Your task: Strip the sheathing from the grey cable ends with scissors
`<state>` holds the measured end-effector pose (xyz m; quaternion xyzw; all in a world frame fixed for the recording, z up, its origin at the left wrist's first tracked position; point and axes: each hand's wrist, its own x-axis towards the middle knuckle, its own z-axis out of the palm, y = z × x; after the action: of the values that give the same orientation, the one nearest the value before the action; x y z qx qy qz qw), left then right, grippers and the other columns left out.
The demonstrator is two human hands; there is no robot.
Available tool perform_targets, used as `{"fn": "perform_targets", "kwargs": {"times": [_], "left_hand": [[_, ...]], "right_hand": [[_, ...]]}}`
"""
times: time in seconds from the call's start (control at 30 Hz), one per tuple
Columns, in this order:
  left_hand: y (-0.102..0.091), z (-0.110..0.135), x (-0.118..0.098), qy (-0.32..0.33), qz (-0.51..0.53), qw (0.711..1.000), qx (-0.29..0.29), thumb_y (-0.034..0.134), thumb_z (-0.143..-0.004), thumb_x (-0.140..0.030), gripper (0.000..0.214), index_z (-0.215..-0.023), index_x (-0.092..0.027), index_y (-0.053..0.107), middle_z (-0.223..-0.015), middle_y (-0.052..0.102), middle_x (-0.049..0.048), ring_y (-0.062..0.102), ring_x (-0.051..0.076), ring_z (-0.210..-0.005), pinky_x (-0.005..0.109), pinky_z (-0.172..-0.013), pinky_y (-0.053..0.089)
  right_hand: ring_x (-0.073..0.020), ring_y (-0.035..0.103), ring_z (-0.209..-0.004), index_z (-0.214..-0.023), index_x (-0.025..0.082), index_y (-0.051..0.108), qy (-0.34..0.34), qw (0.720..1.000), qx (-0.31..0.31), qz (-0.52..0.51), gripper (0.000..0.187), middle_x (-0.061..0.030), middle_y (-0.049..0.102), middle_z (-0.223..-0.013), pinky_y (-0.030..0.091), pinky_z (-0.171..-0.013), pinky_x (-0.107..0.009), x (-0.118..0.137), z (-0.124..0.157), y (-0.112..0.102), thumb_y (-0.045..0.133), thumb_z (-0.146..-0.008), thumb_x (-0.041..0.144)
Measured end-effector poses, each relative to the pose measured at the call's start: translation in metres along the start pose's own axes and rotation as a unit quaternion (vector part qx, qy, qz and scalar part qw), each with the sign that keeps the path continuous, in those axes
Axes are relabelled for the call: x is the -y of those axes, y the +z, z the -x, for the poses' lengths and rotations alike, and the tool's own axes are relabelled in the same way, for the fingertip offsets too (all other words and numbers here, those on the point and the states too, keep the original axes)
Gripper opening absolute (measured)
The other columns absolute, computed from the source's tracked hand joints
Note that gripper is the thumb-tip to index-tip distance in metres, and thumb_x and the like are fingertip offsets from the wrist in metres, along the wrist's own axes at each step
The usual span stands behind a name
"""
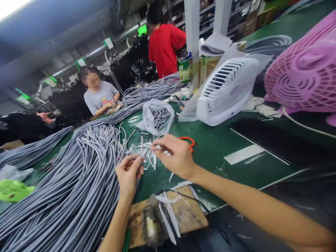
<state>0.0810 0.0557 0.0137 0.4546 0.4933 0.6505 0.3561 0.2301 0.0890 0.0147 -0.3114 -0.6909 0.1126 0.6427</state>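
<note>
Pinkish piece (142,145) upright above left hand (130,169), gripped between thumb and fingers; too small to tell what kind. Right hand (174,154) just beside, fingers curled together, blurred; cannot tell whether holding anything. Judged partway: held piece apparently unfinished, not yet set down; white scraps (154,163) strewn beyond, many cables (86,168) heaped at left, grey bits (160,117) bagged; finished share, cannot tell.

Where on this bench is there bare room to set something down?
Bare green tabletop shows between the orange loops, white fan and white strip. Grey cables and pale scraps crowd the left hand.
</note>
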Motion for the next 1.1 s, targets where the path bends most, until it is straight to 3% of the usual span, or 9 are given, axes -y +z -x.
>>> {"fn": "perform_targets", "kwargs": {"times": [0.1,0.2,0.37,0.47,0.6,0.7,0.83,0.93,1.1], "left_hand": [[0.000,0.007,0.005,0.033,-0.087,0.995,0.022,0.073,-0.057,-0.026,0.016,-0.063,-0.013,0.066,-0.043,0.058,-0.0027,0.046,0.006,-0.033,0.016,-0.033,0.035],[0.002,0.011,0.006,0.062,-0.150,0.986,0.046,0.069,-0.058,-0.022,0.009,-0.060,-0.013,0.067,-0.047,0.061,-0.0012,0.051,0.009,-0.040,0.018,-0.040,0.042],[0.006,0.011,0.007,0.076,-0.214,0.973,0.051,0.064,-0.058,-0.022,0.010,-0.052,-0.013,0.064,-0.048,0.061,-0.0006,0.053,0.011,-0.045,0.019,-0.046,0.044],[0.007,0.007,0.013,0.033,-0.246,0.968,0.043,0.065,-0.056,-0.021,0.010,-0.050,-0.013,0.064,-0.045,0.060,-0.0010,0.051,0.010,-0.043,0.019,-0.045,0.041],[0.003,0.002,0.016,0.000,-0.235,0.972,0.023,0.069,-0.056,-0.026,0.014,-0.053,-0.013,0.064,-0.043,0.056,-0.0017,0.047,0.008,-0.039,0.017,-0.040,0.035],[-0.001,0.002,0.010,-0.003,-0.168,0.986,-0.012,0.068,-0.062,-0.035,0.022,-0.062,-0.013,0.063,-0.043,0.053,-0.0036,0.043,0.006,-0.034,0.016,-0.034,0.030],[-0.003,0.006,0.003,0.003,-0.114,0.993,-0.018,0.068,-0.065,-0.040,0.027,-0.064,-0.014,0.057,-0.045,0.053,-0.0051,0.039,0.005,-0.028,0.015,-0.029,0.028],[-0.004,0.008,0.003,0.021,-0.081,0.996,-0.010,0.064,-0.071,-0.040,0.026,-0.067,-0.017,0.054,-0.040,0.044,-0.0086,0.038,0.005,-0.027,0.015,-0.029,0.029],[-0.011,0.009,0.000,0.032,-0.006,0.998,0.061,0.068,-0.069,-0.032,0.020,-0.070,-0.016,0.055,-0.049,0.047,-0.0066,0.037,0.003,-0.033,0.013,-0.033,0.030]], "right_hand": [[-0.0105,0.054,-0.057,-0.085,0.016,0.067,-0.033,0.994,0.101,0.019,0.011,-0.0017,0.060,-0.069,0.040,-0.054,-0.021,0.002,0.011,0.010,0.059,-0.078,0.019],[-0.0107,0.053,-0.055,-0.078,0.014,0.068,-0.007,0.991,0.136,0.016,0.012,-0.0016,0.059,-0.065,0.038,-0.052,-0.021,0.001,0.019,0.019,0.058,-0.074,0.010],[-0.0085,0.047,-0.051,-0.071,0.012,0.066,0.034,0.989,0.085,-0.115,0.015,-0.0004,0.055,-0.059,0.037,-0.049,-0.020,0.006,0.015,0.016,0.052,-0.076,0.009],[-0.0089,0.049,-0.053,-0.071,0.015,0.065,0.044,0.983,0.032,-0.175,0.016,-0.0007,0.057,-0.061,0.039,-0.050,-0.021,0.011,0.003,0.002,0.052,-0.079,0.016],[-0.0077,0.043,-0.048,-0.069,0.016,0.063,0.135,0.978,-0.059,-0.146,0.016,0.0010,0.053,-0.060,0.034,-0.044,-0.020,0.008,-0.012,-0.012,0.054,-0.079,0.024],[-0.0078,0.043,-0.047,-0.063,0.016,0.063,0.165,0.981,0.011,-0.100,0.011,0.0015,0.054,-0.057,0.033,-0.044,-0.020,0.001,-0.010,-0.006,0.063,-0.072,0.021],[-0.0097,0.050,-0.054,-0.071,0.015,0.068,0.113,0.985,0.119,-0.047,0.004,-0.0008,0.059,-0.062,0.038,-0.051,-0.022,-0.002,0.004,0.009,0.066,-0.072,0.018],[-0.0106,0.053,-0.058,-0.072,0.015,0.069,0.095,0.978,0.182,-0.028,0.002,-0.0009,0.059,-0.064,0.039,-0.055,-0.022,0.000,0.012,0.014,0.068,-0.071,0.016],[-0.0089,0.049,-0.056,-0.069,0.014,0.066,0.053,0.979,0.185,-0.061,0.009,0.0004,0.055,-0.063,0.038,-0.053,-0.020,0.002,0.014,0.013,0.062,-0.071,0.006]]}}
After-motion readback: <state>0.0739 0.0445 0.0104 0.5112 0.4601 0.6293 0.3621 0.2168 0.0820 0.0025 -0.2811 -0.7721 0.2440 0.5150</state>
